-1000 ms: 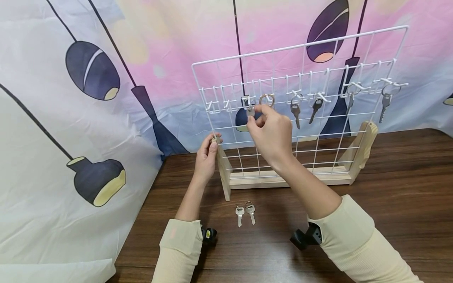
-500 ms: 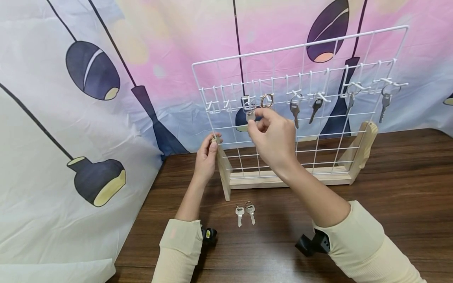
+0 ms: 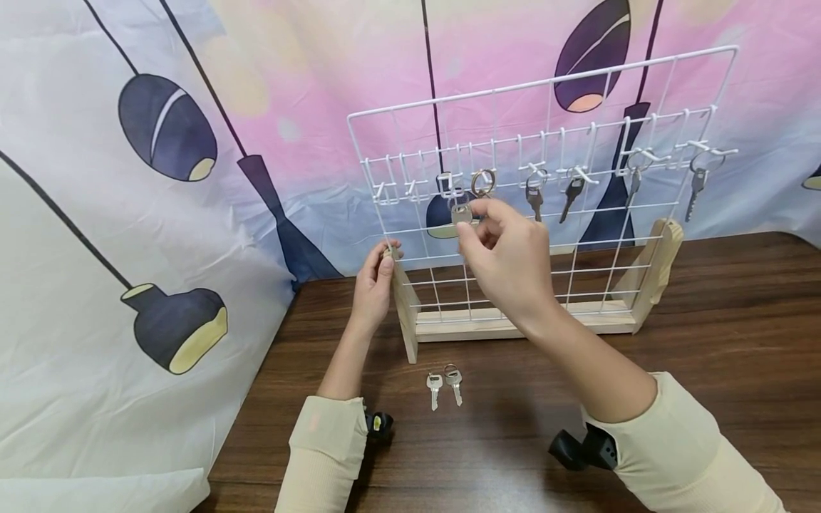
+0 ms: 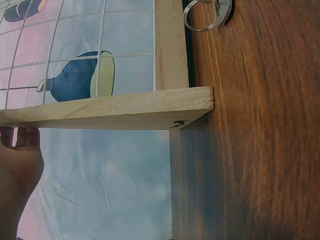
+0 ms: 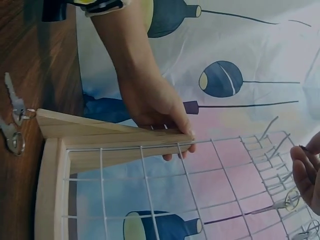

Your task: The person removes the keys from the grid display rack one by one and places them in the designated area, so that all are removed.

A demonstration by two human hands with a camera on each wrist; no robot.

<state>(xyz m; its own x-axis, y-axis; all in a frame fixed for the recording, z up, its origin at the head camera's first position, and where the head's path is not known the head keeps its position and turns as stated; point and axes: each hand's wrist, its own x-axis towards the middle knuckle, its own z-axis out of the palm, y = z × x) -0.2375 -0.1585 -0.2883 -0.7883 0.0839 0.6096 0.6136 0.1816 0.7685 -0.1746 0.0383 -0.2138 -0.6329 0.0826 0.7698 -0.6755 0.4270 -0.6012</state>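
Note:
In the head view, my right hand [image 3: 509,260] pinches a silver key [image 3: 461,214] by its head between thumb and forefinger, just below a white hook on the wire grid rack [image 3: 494,91]. The key's ring points up toward that hook. My left hand [image 3: 374,288] grips the upper end of the rack's left wooden post [image 3: 404,306]; the left wrist view shows this hand [image 4: 20,170] at the post's edge. Beside my right fingers a brass-coloured ring [image 3: 483,183] hangs on a hook, its lower part hidden behind the hand.
Several keys hang further right, among them a dark key [image 3: 573,194] and a silver key [image 3: 698,184]. Two keys with rings, a left key [image 3: 435,392] and a right key [image 3: 455,388], lie on the brown table [image 3: 474,456]. A patterned cloth [image 3: 276,85] hangs behind.
My right hand has drawn down and to the right with the key, and its ring sits lower against the hook. The left hand keeps its place on the post.

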